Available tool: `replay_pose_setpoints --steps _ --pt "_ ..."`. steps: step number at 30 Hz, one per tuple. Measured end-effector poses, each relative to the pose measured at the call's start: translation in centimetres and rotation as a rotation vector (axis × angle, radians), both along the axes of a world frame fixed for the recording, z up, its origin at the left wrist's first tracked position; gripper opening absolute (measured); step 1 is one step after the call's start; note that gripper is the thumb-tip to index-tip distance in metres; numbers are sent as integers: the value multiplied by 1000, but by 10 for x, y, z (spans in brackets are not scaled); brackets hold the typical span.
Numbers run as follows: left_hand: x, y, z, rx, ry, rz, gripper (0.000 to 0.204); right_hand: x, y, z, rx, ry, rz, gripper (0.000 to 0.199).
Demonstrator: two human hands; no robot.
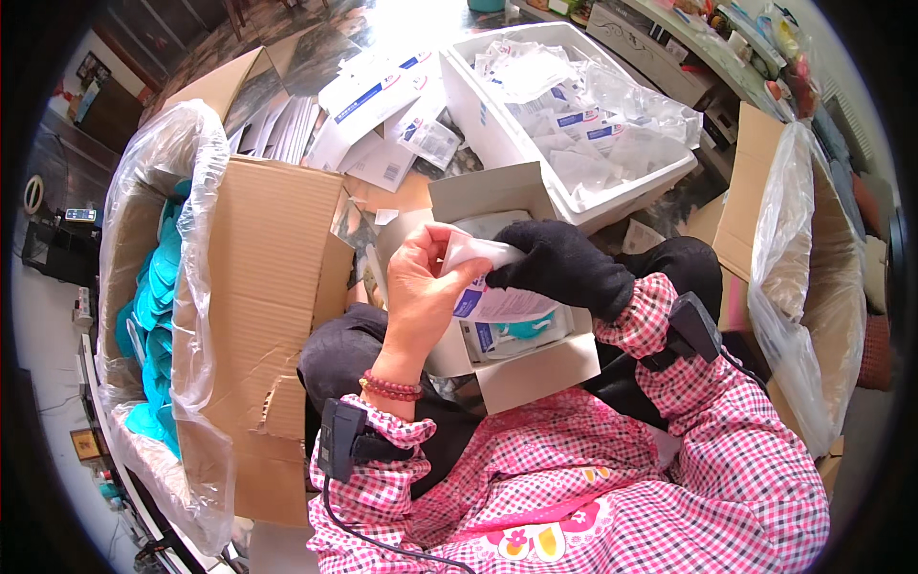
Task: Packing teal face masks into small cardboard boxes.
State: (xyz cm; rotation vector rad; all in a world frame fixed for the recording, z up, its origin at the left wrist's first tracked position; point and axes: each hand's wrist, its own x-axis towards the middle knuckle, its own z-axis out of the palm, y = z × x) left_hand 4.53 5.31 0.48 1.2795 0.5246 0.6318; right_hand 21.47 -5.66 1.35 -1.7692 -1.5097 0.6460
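Note:
Between both hands is a white plastic pouch (505,304) with a blue printed band, pinched at its top edge above an open carton. My left hand (426,277), bare and with a red bead bracelet at the wrist, closes thumb and fingers on the pouch's upper left. In a black glove, my right hand (555,266) grips the same edge from the right; its fingertips are partly hidden. The small open carton (537,378) stands between my knees. Inside it lie flat packets, one showing a teal piece (528,325) that looks like a face mask.
A large carton (263,306) on the left has a clear liner and many teal cup-shaped pieces (158,287). Beyond my hands, a white foam box (612,210) holds packets. White printed sheets or folded boxes (373,100) lie beside it. Another lined carton (751,191) stands right.

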Motion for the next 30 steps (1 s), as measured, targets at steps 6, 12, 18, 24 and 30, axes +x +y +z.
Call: replay_pose_setpoints --steps 6,12,18,24,30 --pt "-2 0 6 -20 83 -26 14 6 -3 0 -73 -86 6 34" --pt "2 -6 3 640 221 112 11 -6 -3 7 -61 95 32 23" --pt "6 -12 1 361 169 88 17 -19 -5 -8 307 -145 -24 13" --pt "6 -10 -13 260 244 96 16 -36 -8 5 560 -716 61 11" --pt "6 4 -21 744 655 297 20 -54 -31 43 463 -657 146 10"
